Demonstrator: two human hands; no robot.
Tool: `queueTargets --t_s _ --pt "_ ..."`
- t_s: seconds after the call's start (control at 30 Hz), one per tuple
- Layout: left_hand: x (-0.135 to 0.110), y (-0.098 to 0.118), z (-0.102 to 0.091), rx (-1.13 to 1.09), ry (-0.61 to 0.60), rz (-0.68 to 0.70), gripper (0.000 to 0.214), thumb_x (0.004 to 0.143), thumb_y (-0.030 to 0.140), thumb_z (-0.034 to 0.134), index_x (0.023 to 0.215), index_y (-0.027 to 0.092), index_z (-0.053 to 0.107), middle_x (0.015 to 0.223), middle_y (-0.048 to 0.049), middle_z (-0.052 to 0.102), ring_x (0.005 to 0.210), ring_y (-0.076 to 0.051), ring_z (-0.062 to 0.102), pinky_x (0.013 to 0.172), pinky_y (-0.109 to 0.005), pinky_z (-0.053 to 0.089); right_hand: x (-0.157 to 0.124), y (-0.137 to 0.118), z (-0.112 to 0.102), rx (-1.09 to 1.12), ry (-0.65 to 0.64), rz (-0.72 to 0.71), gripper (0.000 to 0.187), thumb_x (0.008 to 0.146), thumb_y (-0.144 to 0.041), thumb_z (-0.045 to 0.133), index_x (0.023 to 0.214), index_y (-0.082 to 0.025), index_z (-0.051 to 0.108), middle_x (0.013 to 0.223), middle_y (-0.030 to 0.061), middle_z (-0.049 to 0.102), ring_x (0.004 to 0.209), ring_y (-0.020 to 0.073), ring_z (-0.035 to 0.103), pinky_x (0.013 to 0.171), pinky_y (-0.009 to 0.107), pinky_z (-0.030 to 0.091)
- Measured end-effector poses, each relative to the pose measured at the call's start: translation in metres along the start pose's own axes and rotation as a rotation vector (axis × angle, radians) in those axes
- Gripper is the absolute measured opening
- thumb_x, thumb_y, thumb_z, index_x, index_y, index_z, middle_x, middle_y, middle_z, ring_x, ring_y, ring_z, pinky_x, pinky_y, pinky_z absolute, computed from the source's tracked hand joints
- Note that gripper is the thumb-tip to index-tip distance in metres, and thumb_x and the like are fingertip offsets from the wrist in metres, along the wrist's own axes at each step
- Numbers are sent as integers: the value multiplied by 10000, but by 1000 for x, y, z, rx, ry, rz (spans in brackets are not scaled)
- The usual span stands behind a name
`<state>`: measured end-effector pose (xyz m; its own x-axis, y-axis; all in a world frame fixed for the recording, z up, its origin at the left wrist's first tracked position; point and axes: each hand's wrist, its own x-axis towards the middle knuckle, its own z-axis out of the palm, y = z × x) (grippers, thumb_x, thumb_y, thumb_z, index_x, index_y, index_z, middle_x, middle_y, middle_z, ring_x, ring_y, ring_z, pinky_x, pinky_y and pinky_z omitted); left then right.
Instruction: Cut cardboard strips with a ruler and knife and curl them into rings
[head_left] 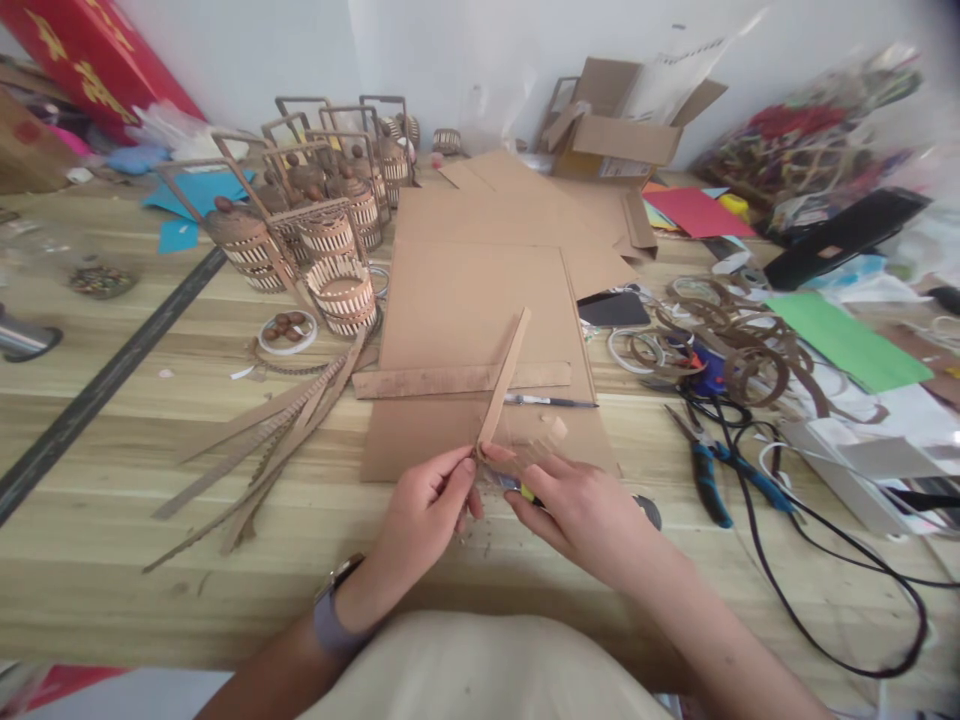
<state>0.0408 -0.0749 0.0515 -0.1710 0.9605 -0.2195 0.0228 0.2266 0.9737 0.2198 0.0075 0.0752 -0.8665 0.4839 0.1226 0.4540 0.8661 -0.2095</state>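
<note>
My left hand (431, 500) is closed, with thumb and fingers pinching the near end of a narrow cardboard strip (508, 370). The strip slants up and away from me over the cardboard sheets (472, 300). Close beside it, my right hand (581, 505) has its fingers curled round a utility knife (527, 493), of which a yellow part and a greyish front show; the rest is hidden by the hand. The right fingertips come up to the strip's near end. A wider cardboard strip (450, 381) lies crosswise beyond both hands, with a pen (551, 401) along its near edge.
Small slatted lantern-like baskets (341, 290) with handles stand at the left, near a dish of brown beads (287, 328) and loose corrugated strips (281, 440). To the right lie pliers (709, 465), black cable (757, 560), curled strips (754, 375) and green paper (851, 340). An open box (619, 140) stands behind.
</note>
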Motion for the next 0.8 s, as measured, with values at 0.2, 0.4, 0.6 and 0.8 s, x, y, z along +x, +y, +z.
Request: queueTargets --t_s 0.2,0.4,0.6,0.8 --pt "0 1 1 10 -2 -11 439 944 457 453 1098 140 714 567 12 581 435 -96 458 434 -189 369 0 3 5 -147 59 -53 406 978 -312 464 1380 -285 512 849 29 692 658 157 645 498 242 402" --pt "-1 -3 -1 36 -11 19 440 961 479 440 1067 154 718 580 10 585 436 -94 456 440 -191 370 -1 4 3 -143 12 -51 428 977 -287 447 1400 -299 503 758 -3 614 581 141 602 497 234 406" --pt "-1 -2 -2 24 -42 44 444 967 469 439 1121 145 700 604 0 615 447 -92 470 443 -186 369 1 -1 -2 260 17 68 333 990 -263 416 1282 -273 575 898 19 694 734 142 673 589 225 508" --pt "0 0 0 -52 -53 -3 447 952 456 456 1134 122 690 584 4 615 439 -93 463 437 -190 380 2 0 -3 765 -69 320 400 1004 -406 384 1325 -243 557 1032 47 723 760 136 684 656 256 563"
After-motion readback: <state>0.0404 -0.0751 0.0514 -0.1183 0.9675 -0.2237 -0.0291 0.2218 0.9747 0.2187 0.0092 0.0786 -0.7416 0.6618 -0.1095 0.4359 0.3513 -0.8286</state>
